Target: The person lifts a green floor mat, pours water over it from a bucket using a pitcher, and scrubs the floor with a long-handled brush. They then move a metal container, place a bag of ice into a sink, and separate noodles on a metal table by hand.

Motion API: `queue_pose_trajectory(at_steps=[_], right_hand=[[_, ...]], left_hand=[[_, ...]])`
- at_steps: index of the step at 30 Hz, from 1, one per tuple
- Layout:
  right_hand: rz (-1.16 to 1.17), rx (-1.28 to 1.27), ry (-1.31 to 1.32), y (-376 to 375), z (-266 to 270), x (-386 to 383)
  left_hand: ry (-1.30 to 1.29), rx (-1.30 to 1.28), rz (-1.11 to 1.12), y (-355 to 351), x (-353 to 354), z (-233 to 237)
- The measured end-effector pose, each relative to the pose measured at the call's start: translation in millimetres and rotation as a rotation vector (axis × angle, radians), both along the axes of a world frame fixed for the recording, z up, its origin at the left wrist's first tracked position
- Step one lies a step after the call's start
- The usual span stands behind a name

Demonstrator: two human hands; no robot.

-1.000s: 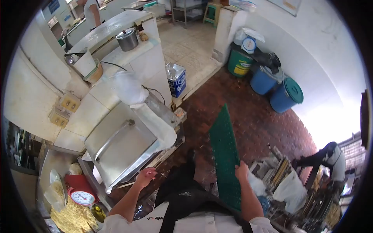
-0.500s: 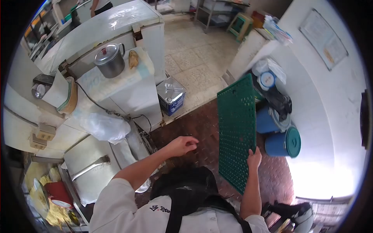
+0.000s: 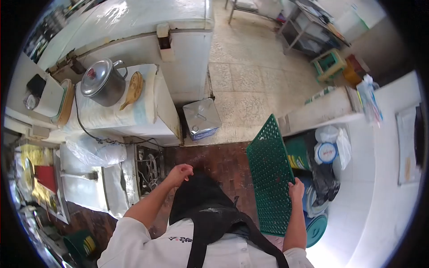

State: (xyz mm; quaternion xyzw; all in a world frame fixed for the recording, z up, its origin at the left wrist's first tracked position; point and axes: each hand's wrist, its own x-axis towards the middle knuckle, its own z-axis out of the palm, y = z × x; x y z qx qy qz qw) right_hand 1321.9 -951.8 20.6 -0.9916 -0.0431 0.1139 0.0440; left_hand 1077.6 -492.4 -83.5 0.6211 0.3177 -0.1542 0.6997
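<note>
A large green perforated plastic panel (image 3: 272, 178) stands on edge at my right side. My right hand (image 3: 296, 191) grips its right edge, fingers wrapped over the rim. In front of the black apron, my left hand (image 3: 181, 173) hangs in the air, loosely curled with nothing in it. The closest thing on that side is a steel-topped counter (image 3: 82, 190) holding a flat metal tool (image 3: 80, 175). Behind the panel's lower right edge, a green-lidded blue bin (image 3: 316, 230) is partly hidden.
A lidded metal pot (image 3: 105, 85) and a wooden scoop-like piece (image 3: 133, 90) sit on a covered ledge. On the floor by the doorway stands a square metal tin (image 3: 202, 117). A round-dial scale (image 3: 326, 152) and black plastic bag (image 3: 325, 183) lie right of the panel. A stool (image 3: 329, 64) stands farther off.
My view has turned toward the right and moved forward to the doorway. The green panel remains in my right hand. My left hand has drawn back nearer the apron.
</note>
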Motion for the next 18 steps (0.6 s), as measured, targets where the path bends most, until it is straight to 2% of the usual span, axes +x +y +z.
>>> queue_pose_trajectory(at_steps=[2, 4, 6, 8, 12, 14, 18], right_hand=[[0.074, -0.041, -0.008, 15.5, -0.1, 42.2], [0.140, -0.079, -0.015, 32.2, -3.5, 77.0], [0.160, -0.040, -0.020, 51.2, -8.0, 102.2], [0.246, -0.057, -0.006, 69.9, -15.2, 130.3], [0.351, -0.239, 0.030, 107.4, -26.4, 182.5], [0.453, -0.078, -0.016, 131.1, -25.2, 201.9], [0.606, -0.048, -0.045, 173.8, -29.1, 246.5]], left_hand=[[0.051, -0.071, 0.091, 12.4, 26.7, -13.9], [0.036, -0.387, 0.392, 30.4, 63.1, -55.3], [0.021, -0.500, 0.573, 40.8, 118.9, -72.2], [0.016, -0.592, 0.660, 53.2, 175.9, -143.1], [0.059, -0.532, 0.864, 61.5, 266.6, -200.6], [0.207, -0.518, 0.975, 64.1, 292.1, -235.1], [0.218, -0.622, 1.139, 72.1, 312.9, -276.9]])
